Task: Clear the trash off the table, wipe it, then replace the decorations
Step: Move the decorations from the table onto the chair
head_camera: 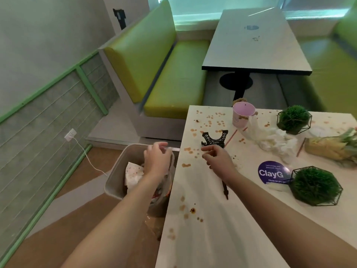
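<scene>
Left hand [157,159] over beige trash bin [117,175], fingers curled round clear plastic wrapper [170,151]; crumpled paper below it in bin. Right hand [217,158] above stained white table [212,229], fingers loosely curled, grip unclear. Black Eiffel Tower model [214,138] lying flat under right hand. Right of it: crumpled tissues [274,140], pink cup [242,114], two caged green plant balls [294,118].

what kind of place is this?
Likely a cafe or diner: green booth benches flank a pedestal table, and the stained table carries a round sticker and potted decorations.
</scene>
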### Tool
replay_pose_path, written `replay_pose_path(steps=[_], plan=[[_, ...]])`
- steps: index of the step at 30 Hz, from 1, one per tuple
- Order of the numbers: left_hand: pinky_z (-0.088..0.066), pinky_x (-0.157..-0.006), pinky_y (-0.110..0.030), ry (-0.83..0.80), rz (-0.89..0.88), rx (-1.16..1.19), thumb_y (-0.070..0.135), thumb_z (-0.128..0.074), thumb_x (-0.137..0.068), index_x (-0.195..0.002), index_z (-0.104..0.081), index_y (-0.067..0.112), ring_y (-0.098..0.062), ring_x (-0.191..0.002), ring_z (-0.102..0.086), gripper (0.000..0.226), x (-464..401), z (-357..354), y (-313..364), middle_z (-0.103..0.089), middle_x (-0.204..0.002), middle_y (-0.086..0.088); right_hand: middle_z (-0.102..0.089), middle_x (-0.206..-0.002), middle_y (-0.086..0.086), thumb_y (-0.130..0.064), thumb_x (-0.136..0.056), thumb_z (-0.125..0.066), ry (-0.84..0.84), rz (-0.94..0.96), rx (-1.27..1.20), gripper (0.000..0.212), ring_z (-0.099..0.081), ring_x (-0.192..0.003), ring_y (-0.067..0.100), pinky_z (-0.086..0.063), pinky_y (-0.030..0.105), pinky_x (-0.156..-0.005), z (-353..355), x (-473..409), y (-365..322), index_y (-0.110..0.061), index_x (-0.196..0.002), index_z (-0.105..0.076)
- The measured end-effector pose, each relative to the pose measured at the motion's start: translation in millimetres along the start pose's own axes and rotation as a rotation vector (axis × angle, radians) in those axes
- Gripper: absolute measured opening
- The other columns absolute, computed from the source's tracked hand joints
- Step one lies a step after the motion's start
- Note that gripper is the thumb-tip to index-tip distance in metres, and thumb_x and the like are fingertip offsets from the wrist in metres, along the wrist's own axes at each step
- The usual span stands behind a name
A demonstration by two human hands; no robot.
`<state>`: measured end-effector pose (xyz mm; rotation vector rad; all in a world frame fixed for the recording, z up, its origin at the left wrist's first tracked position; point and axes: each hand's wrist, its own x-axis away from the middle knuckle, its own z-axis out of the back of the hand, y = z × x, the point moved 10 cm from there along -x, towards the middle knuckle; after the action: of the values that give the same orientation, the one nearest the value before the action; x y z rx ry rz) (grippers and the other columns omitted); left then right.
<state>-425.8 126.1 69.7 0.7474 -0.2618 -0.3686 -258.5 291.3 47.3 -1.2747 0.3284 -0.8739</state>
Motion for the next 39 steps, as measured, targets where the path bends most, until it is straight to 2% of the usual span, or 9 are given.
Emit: replay_pose_path(steps=[3,6,13,18,22,27,31,34,39], plan=[[-0.055,-0.082,-0.040,-0.103,-0.138,0.038,0.046,-0.051,-0.095,-0.102,-0.060,0.034,-0.011,-0.097,-0.058,0.016,6,-39,52,-0.060,-0.099,0.013,-0.063,-0.089,-0.001,-0.013,-0.090,-0.058,0.064,0.010,0.052,0.017,-0.058,-0.077,0.015,-0.050,0.031,-0.069,34,-6,3,-0.025,-0.099,-0.065],[-0.049,-0.071,-0.030,-0.262,-0.194,0.037,0.043,-0.052,-0.097,-0.102,-0.063,0.028,-0.009,-0.085,-0.060,0.019,17,-86,95,-0.064,-0.094,0.013,-0.062,-0.088,-0.004,-0.012,-0.092,-0.058,0.131,0.007,0.098,0.016,-0.057,-0.075,0.010,-0.041,0.022,-0.059,73,-12,13,-0.022,-0.102,-0.065],[-0.049,-0.088,-0.032,-0.481,-0.190,0.056,0.038,-0.051,-0.098,-0.115,-0.063,0.021,-0.013,-0.098,-0.058,0.027,29,-186,149,-0.064,-0.109,0.005,-0.061,-0.093,-0.001,-0.012,-0.094,-0.053,0.293,-0.060,0.300,0.020,-0.056,-0.073,0.011,-0.041,0.027,-0.059,167,-45,49,-0.021,-0.110,-0.061],[-0.050,-0.077,-0.031,-0.522,-0.107,0.077,0.040,-0.049,-0.098,-0.117,-0.060,0.022,-0.016,-0.094,-0.061,0.028,21,-236,159,-0.060,-0.107,0.006,-0.066,-0.101,0.003,-0.017,-0.091,-0.055,0.324,-0.063,0.461,0.028,-0.060,-0.091,0.021,-0.052,0.037,-0.076,212,-83,73,-0.019,-0.118,-0.062],[-0.054,-0.086,-0.039,-0.504,-0.051,0.129,0.041,-0.050,-0.098,-0.123,-0.060,0.020,-0.020,-0.099,-0.062,0.034,10,-259,166,-0.063,-0.115,0.003,-0.060,-0.119,0.007,-0.018,-0.089,-0.057,0.267,-0.051,0.624,0.049,-0.049,-0.117,0.028,-0.051,0.046,-0.090,225,-116,78,-0.019,-0.137,-0.051],[-0.049,-0.097,-0.039,-0.467,0.009,0.168,0.043,-0.050,-0.097,-0.120,-0.061,0.025,-0.014,-0.108,-0.057,0.031,-4,-282,163,-0.064,-0.118,0.007,-0.041,-0.140,0.010,-0.038,-0.092,-0.062,0.193,-0.070,0.838,0.059,-0.038,-0.130,0.030,-0.048,0.045,-0.097,223,-155,84,-0.022,-0.145,-0.041],[-0.045,-0.086,-0.029,-0.458,0.040,0.238,0.040,-0.051,-0.098,-0.121,-0.059,0.024,-0.010,-0.104,-0.056,0.029,-12,-300,160,-0.062,-0.115,0.009,-0.036,-0.141,0.010,-0.042,-0.090,-0.065,0.167,-0.040,0.859,0.056,-0.040,-0.126,0.029,-0.047,0.042,-0.096,216,-179,90,-0.030,-0.141,-0.045],[-0.049,-0.087,-0.031,-0.433,0.056,0.265,0.039,-0.050,-0.099,-0.117,-0.058,0.026,-0.010,-0.103,-0.058,0.024,-16,-305,161,-0.062,-0.115,0.009,-0.043,-0.133,0.010,-0.038,-0.094,-0.058,0.145,-0.005,0.866,0.039,-0.044,-0.119,0.029,-0.046,0.042,-0.093,212,-184,97,-0.021,-0.128,-0.058],[-0.051,-0.096,-0.037,-0.456,0.076,0.386,0.044,-0.052,-0.098,-0.117,-0.052,0.024,-0.013,-0.106,-0.059,0.028,-15,-312,177,-0.060,-0.112,0.009,-0.055,-0.107,0.005,-0.029,-0.097,-0.054,0.218,0.089,0.548,0.021,-0.057,-0.096,0.025,-0.047,0.038,-0.079,225,-173,92,-0.011,-0.103,-0.063]])
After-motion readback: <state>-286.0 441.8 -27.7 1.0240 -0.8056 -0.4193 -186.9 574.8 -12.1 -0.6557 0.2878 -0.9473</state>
